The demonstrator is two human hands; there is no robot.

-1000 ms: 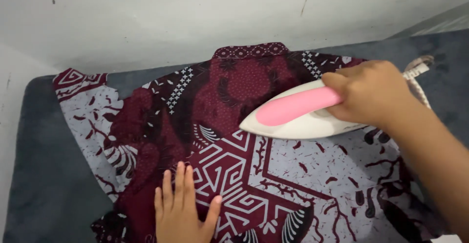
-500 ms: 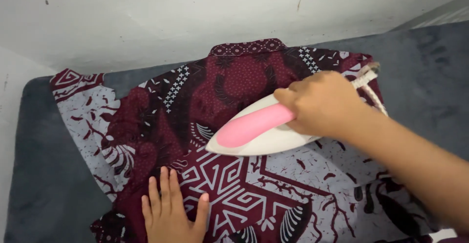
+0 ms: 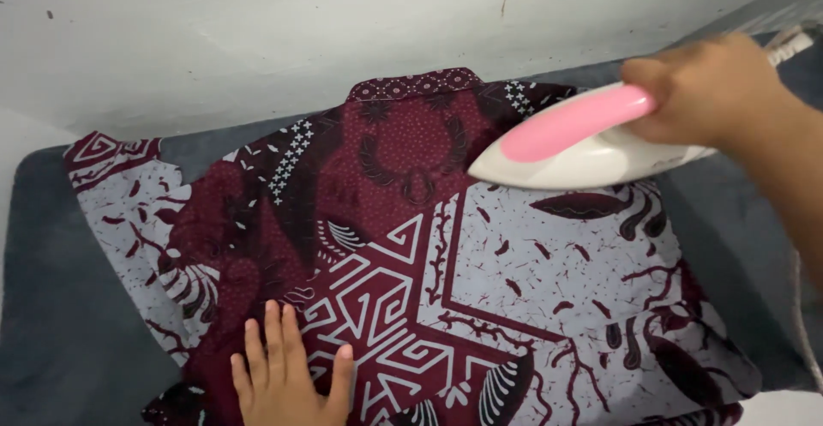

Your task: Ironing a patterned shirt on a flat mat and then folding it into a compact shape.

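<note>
Grey padded matting (image 3: 60, 306) under a white wall (image 3: 257, 40) carries our maroon patterned shirt (image 3: 446, 280). Our right hand (image 3: 711, 92), fingers clamped round the white and pink iron (image 3: 574, 147), has swung it back right toward the collar; our left hand (image 3: 287, 379) still presses flat, fingers spread, on the near hem.

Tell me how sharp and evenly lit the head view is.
Head view: soft, even light, no glare; the shirt pattern is crisp; the right hand on the iron looks slightly smeared; faint shadow under the iron; left hand cut by the bottom edge.
</note>
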